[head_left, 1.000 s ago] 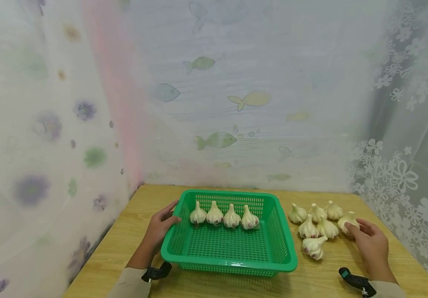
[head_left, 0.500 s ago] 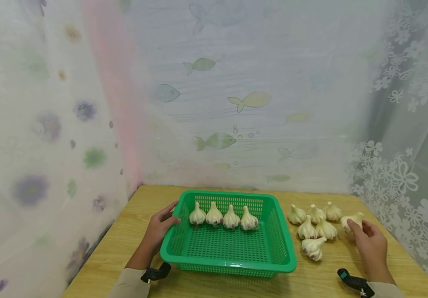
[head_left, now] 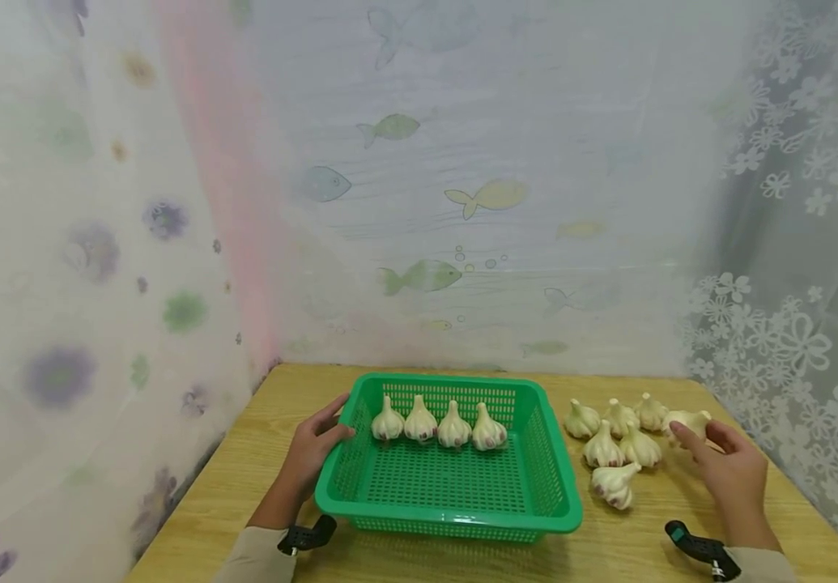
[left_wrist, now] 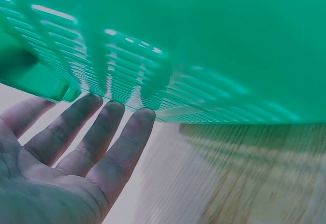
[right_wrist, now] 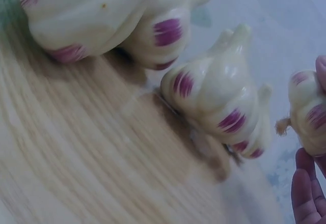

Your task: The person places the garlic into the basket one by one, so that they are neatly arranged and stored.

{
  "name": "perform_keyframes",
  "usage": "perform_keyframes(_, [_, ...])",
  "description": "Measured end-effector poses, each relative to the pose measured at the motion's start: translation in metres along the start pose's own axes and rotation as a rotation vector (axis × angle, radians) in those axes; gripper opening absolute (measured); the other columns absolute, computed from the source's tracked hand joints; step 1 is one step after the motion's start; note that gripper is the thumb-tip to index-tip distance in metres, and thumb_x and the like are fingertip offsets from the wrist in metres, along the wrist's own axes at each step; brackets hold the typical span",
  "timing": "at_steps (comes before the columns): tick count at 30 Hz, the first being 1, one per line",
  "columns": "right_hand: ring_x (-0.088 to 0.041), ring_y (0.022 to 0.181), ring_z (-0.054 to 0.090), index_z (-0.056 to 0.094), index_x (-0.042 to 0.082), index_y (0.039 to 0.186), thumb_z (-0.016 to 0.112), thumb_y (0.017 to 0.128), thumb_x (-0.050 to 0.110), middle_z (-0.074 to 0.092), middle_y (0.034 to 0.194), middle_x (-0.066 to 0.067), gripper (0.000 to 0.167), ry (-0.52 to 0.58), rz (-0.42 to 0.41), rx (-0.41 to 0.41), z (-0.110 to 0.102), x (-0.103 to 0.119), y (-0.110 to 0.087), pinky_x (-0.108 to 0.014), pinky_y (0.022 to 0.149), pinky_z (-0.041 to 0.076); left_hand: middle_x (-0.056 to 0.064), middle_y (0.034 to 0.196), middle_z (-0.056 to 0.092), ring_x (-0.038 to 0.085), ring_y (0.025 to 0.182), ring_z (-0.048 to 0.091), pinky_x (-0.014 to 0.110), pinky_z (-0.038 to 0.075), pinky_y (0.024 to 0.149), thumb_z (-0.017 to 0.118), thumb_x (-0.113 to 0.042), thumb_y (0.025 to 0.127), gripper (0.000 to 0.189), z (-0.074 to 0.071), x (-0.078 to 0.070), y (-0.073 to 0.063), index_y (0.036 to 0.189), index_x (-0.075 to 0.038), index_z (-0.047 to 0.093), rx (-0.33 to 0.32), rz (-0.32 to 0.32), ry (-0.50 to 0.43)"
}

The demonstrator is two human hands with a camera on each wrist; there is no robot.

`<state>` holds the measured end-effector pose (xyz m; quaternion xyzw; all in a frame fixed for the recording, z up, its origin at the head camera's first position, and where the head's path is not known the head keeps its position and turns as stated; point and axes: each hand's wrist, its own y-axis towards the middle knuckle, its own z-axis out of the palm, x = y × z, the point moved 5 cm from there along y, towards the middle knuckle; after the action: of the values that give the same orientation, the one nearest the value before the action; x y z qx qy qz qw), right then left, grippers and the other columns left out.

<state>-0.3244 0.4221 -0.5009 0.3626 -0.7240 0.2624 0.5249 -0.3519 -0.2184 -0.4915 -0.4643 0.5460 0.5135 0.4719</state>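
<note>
In the head view, a green plastic basket point(head_left: 455, 518) stands on the table with a row of several garlic bulbs point(head_left: 421, 419) along its back wall. My left hand point(head_left: 314, 445) grips its left rim, thumb over the edge; the left wrist view shows the fingers point(left_wrist: 114, 158) against the slotted outer wall. On the right, my right hand point(head_left: 735, 470) holds a garlic bulb point(head_left: 683, 423) between thumb and fingers, its stem tipped to the right. In the right wrist view that bulb point(right_wrist: 307, 114) shows purple streaks and a root tuft, off the table.
Several more garlic bulbs point(head_left: 603, 445) stand close together between the basket and my right hand. The nearest bulb point(head_left: 614, 486) lies tilted beside the basket's right wall. Printed curtains point(head_left: 499, 308) hang behind the wooden table point(head_left: 302, 389) and at both sides.
The garlic bulb in my right hand has gone from upright on the table to lifted and tipped, stem to the right. My left hand and the basket keep their place.
</note>
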Motion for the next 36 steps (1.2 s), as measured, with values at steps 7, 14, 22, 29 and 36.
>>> perform_keyframes(7, [-0.028,0.128,0.050,0.041,0.010,0.160,0.078,0.082,0.063,0.044,0.159,-0.014,0.101,-0.062,-0.027,0.035,0.003,0.018,-0.003,-0.010,0.062,0.048,0.020,0.144,0.060,0.034,0.115,0.068,0.042,0.061,0.083,0.066,-0.010,0.096,0.063,-0.004,0.004,-0.002,0.154,-0.029,0.051,-0.039,-0.017,0.024])
perform_keyframes(14, [-0.039,0.138,0.046,0.042,0.006,0.158,0.076,0.085,0.062,0.044,0.159,-0.021,0.098,-0.137,-0.124,0.065,0.008,0.038,-0.008,-0.009,0.063,0.044,0.021,0.144,0.059,0.036,0.117,0.067,0.044,0.061,0.085,0.067,-0.012,0.097,0.063,-0.005,0.005,-0.001,0.155,-0.029,0.049,-0.020,-0.004,0.006])
perform_keyframes(22, [0.000,0.100,0.057,0.048,0.004,0.154,0.076,0.088,0.057,0.052,0.149,-0.023,0.089,-0.191,-0.287,0.096,0.015,0.065,-0.018,-0.009,0.064,0.047,0.021,0.146,0.058,0.037,0.119,0.067,0.046,0.061,0.086,0.067,-0.011,0.097,0.063,-0.001,0.001,-0.001,0.155,-0.029,0.049,-0.004,-0.010,-0.007])
perform_keyframes(29, [0.022,0.087,0.048,0.062,0.008,0.143,0.077,0.088,0.056,0.063,0.138,-0.019,0.073,-0.193,-0.432,0.084,0.027,0.087,-0.027,-0.012,0.065,0.051,0.021,0.146,0.058,0.036,0.120,0.066,0.046,0.061,0.087,0.067,-0.011,0.097,0.063,0.000,-0.001,0.000,0.154,-0.031,0.050,-0.009,-0.014,-0.001])
perform_keyframes(36, [0.023,0.089,0.047,0.063,0.008,0.143,0.075,0.090,0.053,0.058,0.144,-0.024,0.070,-0.192,-0.529,0.129,0.039,0.112,-0.038,-0.016,0.065,0.052,0.022,0.147,0.057,0.039,0.121,0.066,0.049,0.061,0.088,0.066,-0.010,0.097,0.063,0.000,0.000,0.000,0.154,-0.030,0.049,0.010,-0.010,-0.012])
